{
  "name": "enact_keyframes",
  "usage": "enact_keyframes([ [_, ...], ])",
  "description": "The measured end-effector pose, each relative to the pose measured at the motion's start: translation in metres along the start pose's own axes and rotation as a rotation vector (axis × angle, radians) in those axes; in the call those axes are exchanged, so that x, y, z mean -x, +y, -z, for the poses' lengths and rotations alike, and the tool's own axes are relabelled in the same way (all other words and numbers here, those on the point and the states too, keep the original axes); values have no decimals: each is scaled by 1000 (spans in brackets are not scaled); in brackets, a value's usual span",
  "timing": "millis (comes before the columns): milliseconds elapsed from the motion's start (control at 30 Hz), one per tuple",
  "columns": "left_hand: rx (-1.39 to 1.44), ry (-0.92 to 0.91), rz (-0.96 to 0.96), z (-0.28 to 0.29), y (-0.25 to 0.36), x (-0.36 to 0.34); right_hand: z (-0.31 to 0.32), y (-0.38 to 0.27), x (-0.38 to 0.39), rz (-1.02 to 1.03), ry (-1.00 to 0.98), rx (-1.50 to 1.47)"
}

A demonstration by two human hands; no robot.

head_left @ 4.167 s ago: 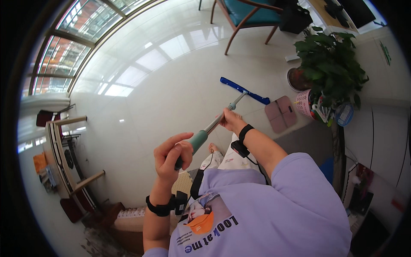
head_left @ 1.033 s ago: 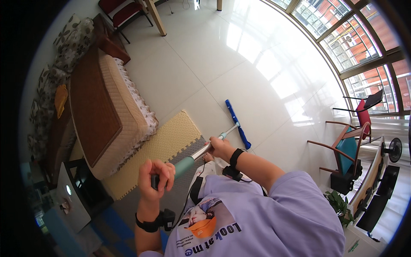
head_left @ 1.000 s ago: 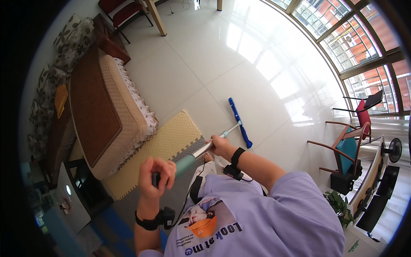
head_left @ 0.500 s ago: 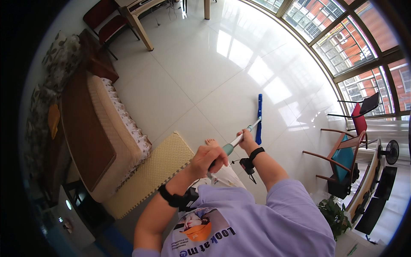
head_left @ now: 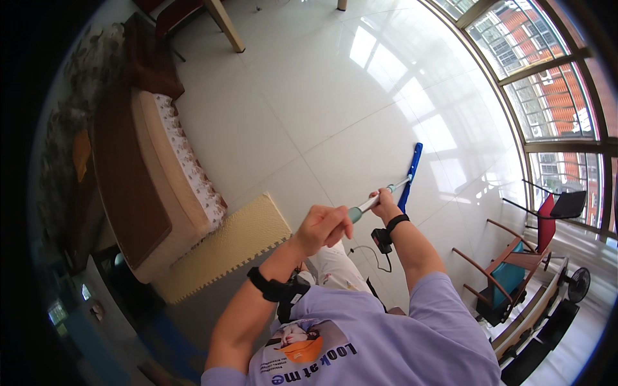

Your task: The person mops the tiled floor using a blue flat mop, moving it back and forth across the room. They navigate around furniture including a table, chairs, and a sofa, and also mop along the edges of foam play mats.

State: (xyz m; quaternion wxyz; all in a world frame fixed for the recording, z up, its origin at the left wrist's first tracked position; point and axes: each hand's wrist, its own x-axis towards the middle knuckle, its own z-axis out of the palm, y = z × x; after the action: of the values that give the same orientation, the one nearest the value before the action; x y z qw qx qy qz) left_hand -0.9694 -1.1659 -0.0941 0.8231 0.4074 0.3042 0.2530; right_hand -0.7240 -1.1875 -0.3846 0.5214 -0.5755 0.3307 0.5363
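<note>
A flat mop with a blue head (head_left: 415, 168) rests on the pale tiled floor, its head slanting away from me on the right. The thin handle runs back toward my body. My left hand (head_left: 322, 228) is closed round the green grip at the handle's top end. Farther down the pole, my right hand (head_left: 384, 203) is wrapped about the white shaft, nearer the mop head. Black bands with small devices sit on both my wrists, and a cable hangs by the right one.
A cushioned wooden sofa (head_left: 138, 186) stands on the left, with a cream foam mat (head_left: 232, 241) beside it. Chairs (head_left: 508, 270) and a fan (head_left: 578, 284) are on the right, below the large windows (head_left: 550, 96). A table leg (head_left: 225, 27) shows at the top.
The mop head has moved slightly to the right and turned, its far end now leaning right. Both hands shift a little rightward with the pole, and my view has turned somewhat.
</note>
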Motion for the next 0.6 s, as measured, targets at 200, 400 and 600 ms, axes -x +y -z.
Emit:
enact_keyframes([
  [200,33,202,-137,38,17,36,-70,41,16,-108,-59,274],
  [400,-36,472,-258,42,10,92,-105,94,34,-144,-125,685],
  [600,-26,629,-397,38,-3,161,-106,166,61,-180,-132,993],
])
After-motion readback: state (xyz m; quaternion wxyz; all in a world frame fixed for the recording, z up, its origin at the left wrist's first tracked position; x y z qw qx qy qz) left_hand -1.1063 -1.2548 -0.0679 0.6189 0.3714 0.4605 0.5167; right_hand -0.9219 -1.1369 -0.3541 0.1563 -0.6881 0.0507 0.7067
